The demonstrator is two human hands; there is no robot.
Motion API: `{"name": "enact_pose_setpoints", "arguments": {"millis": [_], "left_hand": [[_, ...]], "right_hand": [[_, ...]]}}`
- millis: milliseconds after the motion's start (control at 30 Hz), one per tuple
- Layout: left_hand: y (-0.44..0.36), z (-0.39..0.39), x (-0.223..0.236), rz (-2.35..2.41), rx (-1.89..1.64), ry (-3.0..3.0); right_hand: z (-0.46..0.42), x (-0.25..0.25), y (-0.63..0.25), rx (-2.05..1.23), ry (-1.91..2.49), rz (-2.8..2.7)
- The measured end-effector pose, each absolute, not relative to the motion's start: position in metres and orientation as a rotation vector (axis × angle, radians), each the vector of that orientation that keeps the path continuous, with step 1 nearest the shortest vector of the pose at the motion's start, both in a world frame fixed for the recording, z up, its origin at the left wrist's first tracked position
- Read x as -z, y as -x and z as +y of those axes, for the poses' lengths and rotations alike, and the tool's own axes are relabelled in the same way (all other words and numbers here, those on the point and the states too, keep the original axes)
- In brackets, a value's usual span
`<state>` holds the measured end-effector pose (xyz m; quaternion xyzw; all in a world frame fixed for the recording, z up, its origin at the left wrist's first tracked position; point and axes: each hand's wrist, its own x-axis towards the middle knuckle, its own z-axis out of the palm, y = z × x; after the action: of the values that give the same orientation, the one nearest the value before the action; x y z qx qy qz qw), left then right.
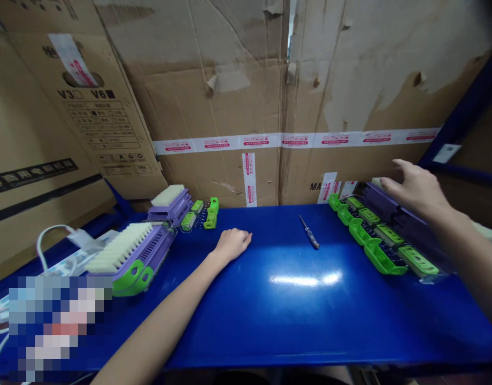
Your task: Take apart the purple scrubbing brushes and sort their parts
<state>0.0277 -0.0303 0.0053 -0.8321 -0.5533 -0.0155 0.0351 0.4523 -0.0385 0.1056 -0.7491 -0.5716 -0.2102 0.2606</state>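
My left hand (232, 243) rests knuckles-up on the blue table (270, 310), fingers curled loosely under, nothing visible in it. My right hand (416, 187) hovers with fingers spread over a row of purple and green brush units (384, 243) lined up at the right. A small screwdriver (309, 232) lies on the table between the hands. At the left stand two purple units with white bristles (128, 251), the nearer with a green end cap, and the farther one (171, 202) behind it.
Large taped cardboard boxes (246, 101) wall in the back and left of the table. White cables and a charger (75, 238) lie at the far left. Small green parts (208, 213) sit beside the farther brush unit. A blue rack post (466, 112) rises at right.
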Motion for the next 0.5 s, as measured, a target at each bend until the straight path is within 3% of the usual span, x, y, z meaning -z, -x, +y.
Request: {"name": "enact_pose_setpoints", "arguments": {"millis": [233,500], "left_hand": [[-0.028,-0.030,-0.005,-1.703,0.066,2.562],[-0.027,-0.030,-0.005,-1.687,0.077,2.557]], "right_hand": [[-0.026,-0.086,-0.405,0.552,1.862,-1.700],[-0.028,-0.025,-0.305,0.318,1.413,-2.144]]}}
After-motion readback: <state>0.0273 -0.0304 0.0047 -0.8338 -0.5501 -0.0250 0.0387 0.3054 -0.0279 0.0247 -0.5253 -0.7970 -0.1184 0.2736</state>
